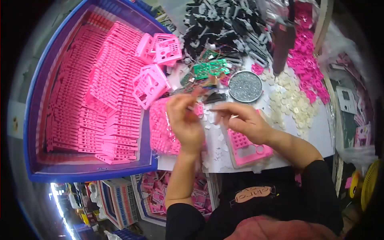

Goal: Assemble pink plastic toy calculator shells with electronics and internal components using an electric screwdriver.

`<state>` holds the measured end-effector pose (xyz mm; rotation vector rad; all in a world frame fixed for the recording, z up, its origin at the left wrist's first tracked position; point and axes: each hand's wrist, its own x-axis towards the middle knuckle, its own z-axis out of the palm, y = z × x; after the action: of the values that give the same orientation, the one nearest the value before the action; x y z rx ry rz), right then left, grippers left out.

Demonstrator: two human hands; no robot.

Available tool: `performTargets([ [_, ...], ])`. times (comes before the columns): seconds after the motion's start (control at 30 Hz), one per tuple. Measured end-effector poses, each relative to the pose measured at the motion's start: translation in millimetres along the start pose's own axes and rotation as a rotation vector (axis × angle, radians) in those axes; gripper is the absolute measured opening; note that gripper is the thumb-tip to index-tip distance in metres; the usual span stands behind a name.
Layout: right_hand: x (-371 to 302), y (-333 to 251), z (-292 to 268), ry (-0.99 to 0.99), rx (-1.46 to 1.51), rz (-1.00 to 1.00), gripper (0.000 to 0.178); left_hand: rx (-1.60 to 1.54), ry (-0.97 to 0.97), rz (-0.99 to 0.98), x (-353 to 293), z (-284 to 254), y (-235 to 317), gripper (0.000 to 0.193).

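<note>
Over the near part of the white work table, my left hand is raised with its fingers curled inward; what they hold, if anything, is too blurred to name. Facing it, my right hand points left, thumb and fingers drawn together around something I cannot make out. Below my right hand lies a pink plastic casing with rows of square key holes and a rectangular window. Beside my left hand is a heap of small pink key pieces. Beyond the hands are green circuit boards with thin wires and a round dish of tiny metal screws.
A blue crate stacked with pink casings fills the left. Black and white parts are heaped at the back. A dark hand tool hangs above white discs and bright pink parts. Below stands a bin of pink pieces.
</note>
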<state>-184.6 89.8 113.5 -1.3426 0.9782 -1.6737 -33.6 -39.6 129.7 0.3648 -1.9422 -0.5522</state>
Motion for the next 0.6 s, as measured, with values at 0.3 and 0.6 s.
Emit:
performTargets([
  [0.3,-40,16,-22,0.127,0.305,0.390,0.031,-0.640,0.018,-0.590,-83,18,73,0.067],
  [0.6,-63,21,-18,0.477,0.230,0.459,0.027,-0.881,-0.037,-1.080,-122,17,37,0.021],
])
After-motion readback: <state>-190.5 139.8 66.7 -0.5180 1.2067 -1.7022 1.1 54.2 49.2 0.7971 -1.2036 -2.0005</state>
